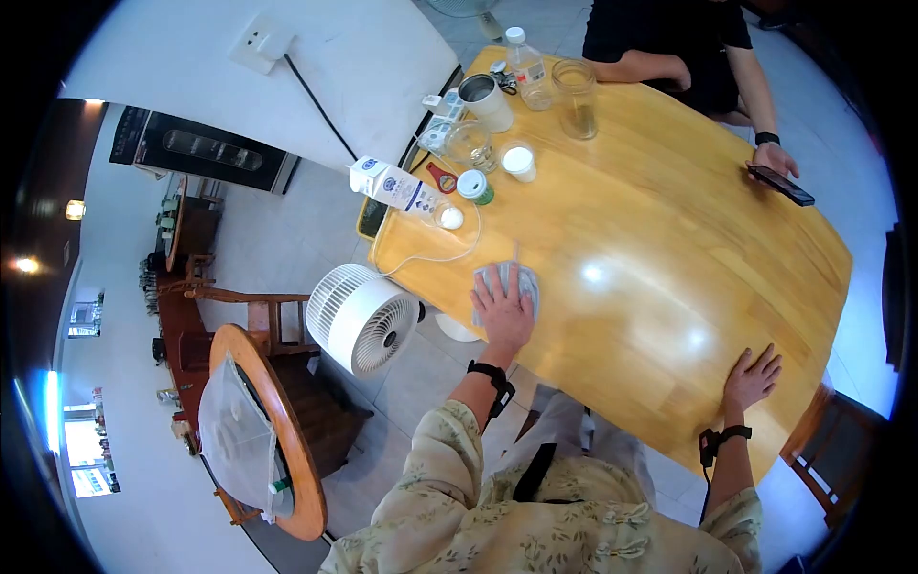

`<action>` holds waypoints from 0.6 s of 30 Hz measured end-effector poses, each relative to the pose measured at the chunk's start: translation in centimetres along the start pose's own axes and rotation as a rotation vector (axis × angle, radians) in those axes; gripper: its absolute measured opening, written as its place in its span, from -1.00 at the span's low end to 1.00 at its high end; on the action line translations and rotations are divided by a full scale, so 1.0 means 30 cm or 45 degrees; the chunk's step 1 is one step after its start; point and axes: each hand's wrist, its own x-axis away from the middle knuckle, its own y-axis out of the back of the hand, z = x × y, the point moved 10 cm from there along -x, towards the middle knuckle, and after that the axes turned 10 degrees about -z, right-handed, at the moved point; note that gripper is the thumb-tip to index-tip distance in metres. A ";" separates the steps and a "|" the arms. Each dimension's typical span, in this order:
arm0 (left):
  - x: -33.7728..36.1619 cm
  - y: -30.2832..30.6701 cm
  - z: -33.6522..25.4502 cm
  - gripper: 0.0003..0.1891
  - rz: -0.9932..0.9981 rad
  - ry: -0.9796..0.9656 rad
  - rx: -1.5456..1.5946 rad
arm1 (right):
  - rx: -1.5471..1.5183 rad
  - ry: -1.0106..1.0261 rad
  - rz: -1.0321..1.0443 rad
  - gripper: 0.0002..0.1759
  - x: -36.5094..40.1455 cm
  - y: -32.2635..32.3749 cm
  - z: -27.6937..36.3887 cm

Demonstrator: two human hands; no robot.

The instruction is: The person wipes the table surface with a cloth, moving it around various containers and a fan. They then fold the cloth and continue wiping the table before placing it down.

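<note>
My left hand (504,308) lies flat on a grey cloth (532,285), its fingers stretched out and pressing the cloth against the wooden table (631,210) near its left edge. At the table's near right side, my right hand (753,380) rests palm down with fingers spread, touching only the tabletop. Each wrist wears a black band. Beyond the cloth stand a milk carton (397,187), tilted in view, a small jar with a white lid (474,187) and a white cup (519,163).
Glass jars (575,100), a plastic bottle (528,69) and a metal-lined cup (486,103) crowd the far left. A white fan (361,319) stands beside the table, near a thin white cable. Across sits a person whose hand (779,158) holds a phone (782,186).
</note>
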 end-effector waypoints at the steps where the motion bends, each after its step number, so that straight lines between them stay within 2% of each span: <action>1: -0.012 0.006 0.001 -0.32 -0.047 0.033 0.011 | 0.006 0.001 -0.002 -0.25 -0.002 0.010 0.001; 5: -0.121 -0.006 0.016 -0.34 -0.171 0.079 -0.002 | -0.026 -0.003 0.022 -0.25 -0.007 0.024 0.016; 9: -0.254 -0.063 0.031 -0.33 -0.099 0.183 -0.006 | -0.043 -0.003 0.018 -0.25 -0.003 0.024 0.014; 14: -0.328 -0.105 0.057 -0.33 -0.220 0.275 -0.125 | -0.075 -0.019 0.041 -0.25 0.000 0.015 0.008; 18: -0.373 -0.119 0.073 -0.33 -0.201 0.291 -0.104 | -0.099 -0.013 0.041 -0.24 -0.001 0.007 0.004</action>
